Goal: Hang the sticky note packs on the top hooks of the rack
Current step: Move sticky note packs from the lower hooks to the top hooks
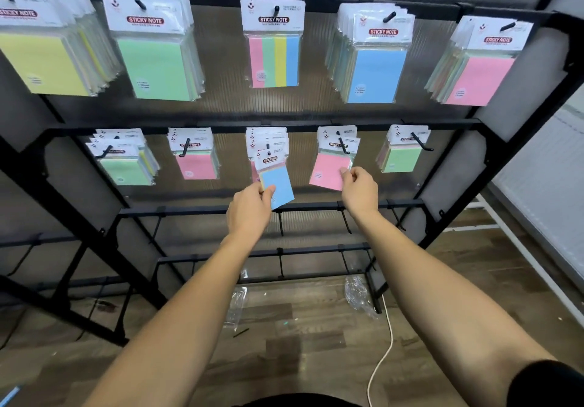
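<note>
A black rack point(316, 122) carries sticky note packs on two rows of hooks. My left hand point(251, 206) pinches the lower edge of a blue pack point(278, 182) that hangs tilted on the middle hook of the second row. To its right, my right hand point(358, 190) pinches the bottom corner of a pink pack point(328, 169) on the neighbouring second-row hook. The top row holds a yellow pack point(41, 62), a green pack point(155, 65), a striped pack point(273, 59), a blue pack point(377, 75) and a pink pack point(480, 78).
More packs hang at the second row's left point(126, 166), point(196, 162) and right point(401, 157). Below, two lower bars point(196, 210) have bare hooks. On the wooden floor lie plastic wrappers point(358, 293) and a white cable point(384, 353). A white frame point(518, 242) stands at right.
</note>
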A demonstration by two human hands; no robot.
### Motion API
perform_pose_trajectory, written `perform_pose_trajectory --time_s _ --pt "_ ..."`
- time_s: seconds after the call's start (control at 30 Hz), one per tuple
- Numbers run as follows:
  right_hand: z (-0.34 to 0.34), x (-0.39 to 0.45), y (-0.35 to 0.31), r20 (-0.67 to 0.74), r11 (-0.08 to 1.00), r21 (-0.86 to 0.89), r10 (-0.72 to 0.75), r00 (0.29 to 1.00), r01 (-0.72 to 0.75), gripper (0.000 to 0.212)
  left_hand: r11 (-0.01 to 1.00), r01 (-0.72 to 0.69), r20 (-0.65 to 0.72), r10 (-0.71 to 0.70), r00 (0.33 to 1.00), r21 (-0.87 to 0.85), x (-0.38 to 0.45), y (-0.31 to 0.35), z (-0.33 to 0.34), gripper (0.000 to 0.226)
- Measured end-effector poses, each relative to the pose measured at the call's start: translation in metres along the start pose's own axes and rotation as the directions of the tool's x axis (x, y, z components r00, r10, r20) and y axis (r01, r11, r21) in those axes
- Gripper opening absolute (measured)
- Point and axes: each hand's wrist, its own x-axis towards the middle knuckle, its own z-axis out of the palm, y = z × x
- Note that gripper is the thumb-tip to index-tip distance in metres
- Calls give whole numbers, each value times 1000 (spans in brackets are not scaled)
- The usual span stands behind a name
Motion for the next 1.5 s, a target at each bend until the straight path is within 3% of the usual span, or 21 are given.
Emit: perform_pose_trajectory --time_s 0.2,0.47,0.77,1.17,1.5 --pt "-8 -40 -1 -64 1000 1 31 997 -31 37 997 -70 34 71 997 -25 -20 -5 -26 38" --pt "-37 -93 -1 -152 995 57 -77 985 86 20 971 -188 119 205 971 -145 -43 0 -46 44" --pt "-85 -100 -3 -273 988 59 -122 954 143 27 930 -272 187 321 928 -247 -56 35 -33 37" --pt "-159 -34 -19 -377 920 186 -257 890 344 23 873 -395 60 427 902 -285 -44 137 -17 36" --pt "-226 38 -20 -404 867 210 -345 847 453 25 869 -408 -28 417 908 -280 -43 208 20 38"
